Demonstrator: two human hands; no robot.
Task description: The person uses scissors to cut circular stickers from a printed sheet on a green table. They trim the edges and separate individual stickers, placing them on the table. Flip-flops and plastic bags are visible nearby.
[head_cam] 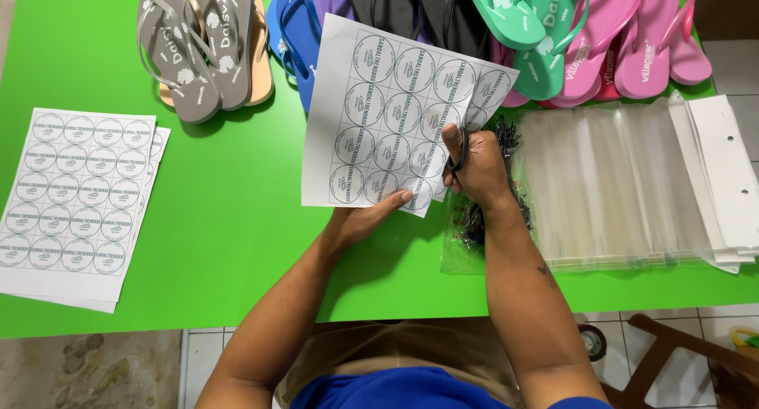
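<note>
The left hand (360, 219) holds a white sheet of round labels (395, 113) up over the green tabletop (229, 219), its fingers pinched on the lower edge. The right hand (474, 172) grips what look like dark-handled scissors (458, 158), fingers closed through the handles, at the sheet's right edge; the blades are hidden, so I cannot tell how far a cut runs. Judging by the sheet, the cutting has barely begun: its rows of circles with grey rims and a small teal mark look whole, and no loose cut-out circles show anywhere. A stack of like sheets (75, 196) lies flat at the left, apparently uncut, so most of the work seems left. Along the far edge lie flip-flops in pairs: grey ones (194, 49), blue ones (292, 30), mint ones (522, 22) and pink ones (640, 37). To the right lies a pile of clear bags (617, 180) with white header strips, and just beside the right hand a small clear bag of dark small parts (474, 219).
</note>
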